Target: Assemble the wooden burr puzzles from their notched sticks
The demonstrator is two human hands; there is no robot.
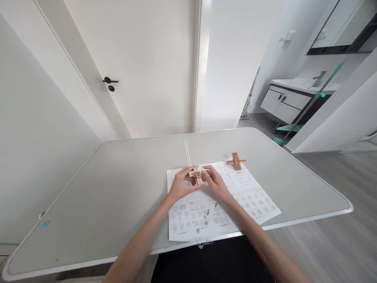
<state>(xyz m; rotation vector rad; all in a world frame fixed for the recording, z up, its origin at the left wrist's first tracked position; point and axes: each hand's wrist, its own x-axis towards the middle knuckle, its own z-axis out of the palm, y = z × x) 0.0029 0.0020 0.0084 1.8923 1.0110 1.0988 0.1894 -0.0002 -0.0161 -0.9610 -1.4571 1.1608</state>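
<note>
Between my two hands is a light wooden burr puzzle (pixel 198 174) made of interlocking blocks, with a dark mark on one face. My left hand (pixel 182 184) grips it from the left, thumb below and fingers behind. From the right, my right hand (pixel 215 182) closes its fingers on the puzzle's side. Below them a printed instruction sheet (pixel 191 230) with rows of small diagrams lies on the table. A second, browner wooden puzzle (pixel 236 161) with a crossing stick rests by the sheet's far right corner.
The grey folding table (pixel 118 196) has a seam down its middle and a pale metal rim. Beyond it stand a white door (pixel 153 59) with a black handle (pixel 110 80) and, at right, a washbasin cabinet (pixel 285 98). A green broom (pixel 321 94) leans there.
</note>
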